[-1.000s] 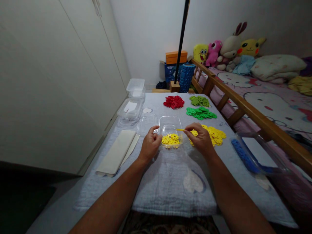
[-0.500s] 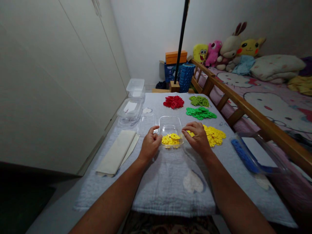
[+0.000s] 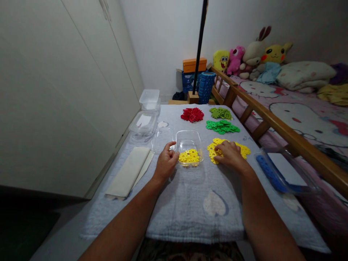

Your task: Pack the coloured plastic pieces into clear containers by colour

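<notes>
A clear plastic box stands open in the middle of the table, with several yellow snowflake-shaped plastic pieces in its near part. At the box's left side, my left hand grips the wall with curled fingers and the thumb at the near corner. My right hand is over the pile of yellow snowflake pieces to the right of the box. Its thumb and forefinger are apart, with the fingertips among the pieces; no piece is visibly pinched.
Beyond lie piles of red, green and olive-green pieces. A clear lid lies left of the box, near a folded cloth and stacked containers. At right, a lidded box holds blue pieces beside the wooden bed rail.
My right hand has moved right from the box's edge to the yellow pile, and its fingers have spread. The left hand has stayed at the box. The view has shifted slightly.
</notes>
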Tool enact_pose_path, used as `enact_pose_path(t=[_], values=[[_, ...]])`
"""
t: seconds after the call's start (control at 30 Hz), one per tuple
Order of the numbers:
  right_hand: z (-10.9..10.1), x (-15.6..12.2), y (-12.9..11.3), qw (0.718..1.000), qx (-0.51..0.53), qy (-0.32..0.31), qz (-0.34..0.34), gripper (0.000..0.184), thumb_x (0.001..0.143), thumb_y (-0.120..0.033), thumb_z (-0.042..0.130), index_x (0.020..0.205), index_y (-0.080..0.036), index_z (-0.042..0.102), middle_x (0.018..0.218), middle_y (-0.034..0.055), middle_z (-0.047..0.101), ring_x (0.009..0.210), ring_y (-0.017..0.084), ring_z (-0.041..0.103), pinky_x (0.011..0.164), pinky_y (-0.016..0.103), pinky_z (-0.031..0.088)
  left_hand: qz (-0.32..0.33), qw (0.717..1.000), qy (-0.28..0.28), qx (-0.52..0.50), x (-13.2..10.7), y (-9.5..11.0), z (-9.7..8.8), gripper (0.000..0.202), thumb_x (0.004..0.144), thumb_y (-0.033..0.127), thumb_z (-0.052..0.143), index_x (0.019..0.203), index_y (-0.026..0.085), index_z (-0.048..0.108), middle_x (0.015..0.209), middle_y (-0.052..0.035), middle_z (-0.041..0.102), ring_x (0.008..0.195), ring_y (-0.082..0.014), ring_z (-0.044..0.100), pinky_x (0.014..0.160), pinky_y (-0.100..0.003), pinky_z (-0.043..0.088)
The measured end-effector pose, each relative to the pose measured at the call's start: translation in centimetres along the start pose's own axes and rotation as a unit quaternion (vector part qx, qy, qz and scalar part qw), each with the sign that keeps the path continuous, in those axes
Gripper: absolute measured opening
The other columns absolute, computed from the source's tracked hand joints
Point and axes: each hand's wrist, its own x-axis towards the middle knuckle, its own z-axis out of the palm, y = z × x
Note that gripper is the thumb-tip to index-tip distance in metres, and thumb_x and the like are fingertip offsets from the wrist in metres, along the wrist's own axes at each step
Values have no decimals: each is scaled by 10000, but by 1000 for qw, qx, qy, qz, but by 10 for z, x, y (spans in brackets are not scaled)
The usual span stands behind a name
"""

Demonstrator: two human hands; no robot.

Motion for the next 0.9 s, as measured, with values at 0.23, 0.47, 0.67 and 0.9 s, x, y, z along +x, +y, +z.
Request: enact_pose_path(t=[0.23, 0.47, 0.67, 0.9], values=[[-13, 5, -1, 986, 151, -63, 8, 62, 730, -218, 676, 779, -218, 714, 878, 58, 712, 857, 234, 597, 732, 338, 388, 3, 1000, 4, 4, 0, 0, 1, 493, 870, 345, 603, 1329, 169, 576, 599, 109, 363, 521, -97, 330, 532, -215, 266], [-33, 5, -16, 907, 420, -17, 19, 192, 769, -405, 706, 747, -219, 666, 738, 8, 648, 700, 185, 579, 669, 313, 430, 1, 1000, 0, 6, 0, -1, 1, 483, 869, 347, 595, 1317, 168, 574, 596, 110, 371, 530, -102, 339, 545, -219, 271], [-22, 3, -62, 901, 385, 178, -86, 142, 867, -311, 688, 749, -240, 655, 768, 16, 649, 793, 205, 570, 795, 358, 430, 3, 1000, 7, 6, 0, 0, 1, 498, 862, 353, 601, 1323, 165, 579, 593, 109, 371, 541, -110, 355, 552, -224, 283], [-4, 5, -80, 950, 223, 177, -125, 116, 901, -173, 655, 830, -242, 716, 851, 31, 717, 899, 231, 564, 864, 391, 357, 4, 1000, 5, 3, -1, 2, 1, 497, 871, 352, 594, 1328, 158, 577, 598, 107, 381, 540, -108, 360, 553, -226, 293]])
